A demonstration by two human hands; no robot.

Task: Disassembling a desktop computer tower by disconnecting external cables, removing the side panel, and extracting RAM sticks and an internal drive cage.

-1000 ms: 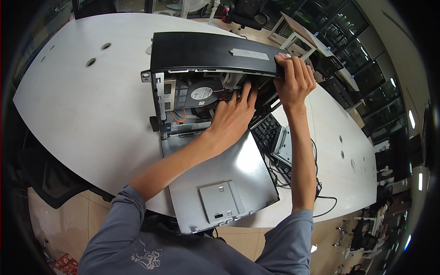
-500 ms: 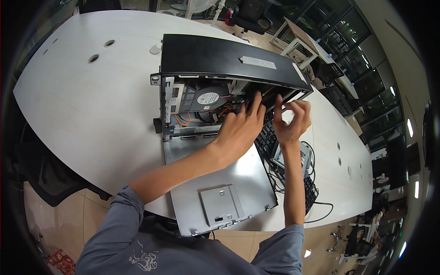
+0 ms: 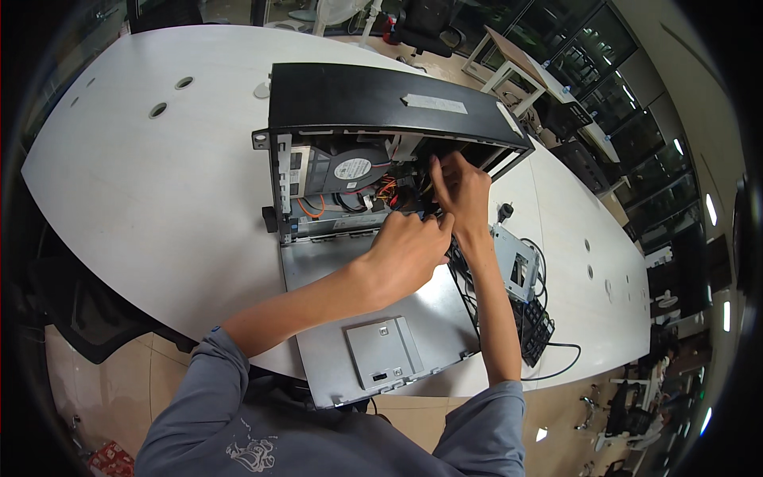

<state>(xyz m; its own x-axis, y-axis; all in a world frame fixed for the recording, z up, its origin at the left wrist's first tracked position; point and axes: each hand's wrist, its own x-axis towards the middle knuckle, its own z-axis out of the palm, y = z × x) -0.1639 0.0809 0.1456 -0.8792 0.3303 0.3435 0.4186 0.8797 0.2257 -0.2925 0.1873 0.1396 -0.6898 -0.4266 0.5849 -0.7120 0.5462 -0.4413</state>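
Observation:
A black desktop computer case [image 3: 350, 95] lies on its side with its interior facing me. Inside it are a round fan [image 3: 350, 168] with a pale label and a bundle of coloured cables [image 3: 387, 191]. My right hand [image 3: 467, 187] reaches into the right part of the opening, fingers bent together; what its fingertips touch is lost in the dark interior. My left hand [image 3: 409, 250] is at the case's near edge, fingers curled and close to my right wrist. Whatever it may hold is hidden. Below it lies the metal side panel [image 3: 318, 358].
Right of my right forearm, a grey metal bracket [image 3: 513, 266] and cables lie on a black keyboard [image 3: 536, 330]. A black plug [image 3: 505, 211] stands near the case. The white table [image 3: 119, 175] has round cable holes. An office chair [image 3: 87, 294] is at the left edge.
My left hand has drawn back from inside the case toward its near edge, its fingers now curled. My right hand has moved left and deeper into the opening, its fingers closing together.

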